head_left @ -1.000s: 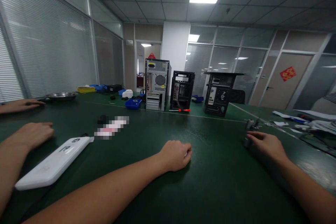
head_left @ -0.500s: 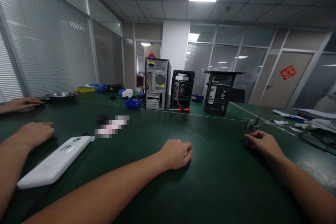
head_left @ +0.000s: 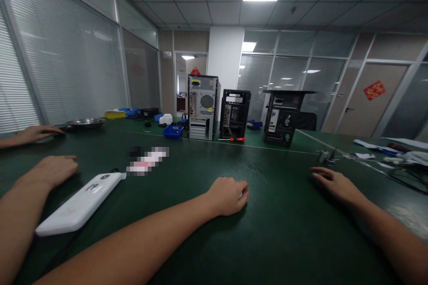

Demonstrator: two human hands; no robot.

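Observation:
My left hand [head_left: 229, 196] rests on the green tabletop near the middle, its fingers curled into a fist. A small pale bit shows between thumb and fingers, too little to name. Over at the right, my right hand [head_left: 334, 183] lies low over the table with its fingers stretched to the left. I make out nothing held in it. Just beyond those fingertips stand small metal parts [head_left: 323, 156], one of them roughly cylindrical.
Three computer cases [head_left: 202, 107] stand across the table, with a red-handled screwdriver [head_left: 238, 139] before the middle one. A blue tray [head_left: 173, 132] sits left of them. At left are another person's hands [head_left: 55, 171] and a white, flat case [head_left: 82, 202]. Papers and cables [head_left: 409, 178] lie right.
My right hand's fingers have straightened and flattened; the dark patch under its fingertips no longer shows clearly. My left hand stays closed in place. The view has turned slightly left.

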